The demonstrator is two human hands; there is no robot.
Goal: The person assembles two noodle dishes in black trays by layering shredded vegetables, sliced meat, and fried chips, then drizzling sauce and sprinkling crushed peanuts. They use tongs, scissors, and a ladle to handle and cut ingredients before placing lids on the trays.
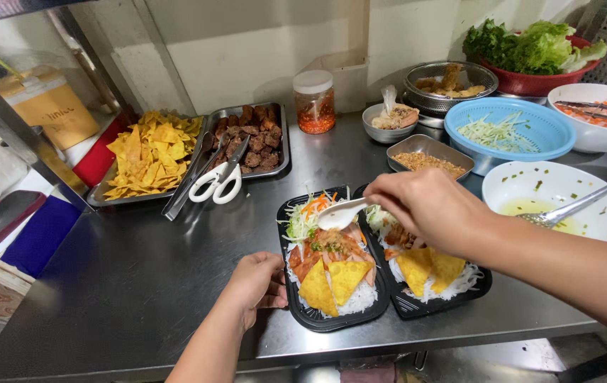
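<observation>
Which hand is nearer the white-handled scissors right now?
Left. The left hand rests at the near black tray's edge, below the scissors; the right hand is farther off, beyond both trays.
</observation>
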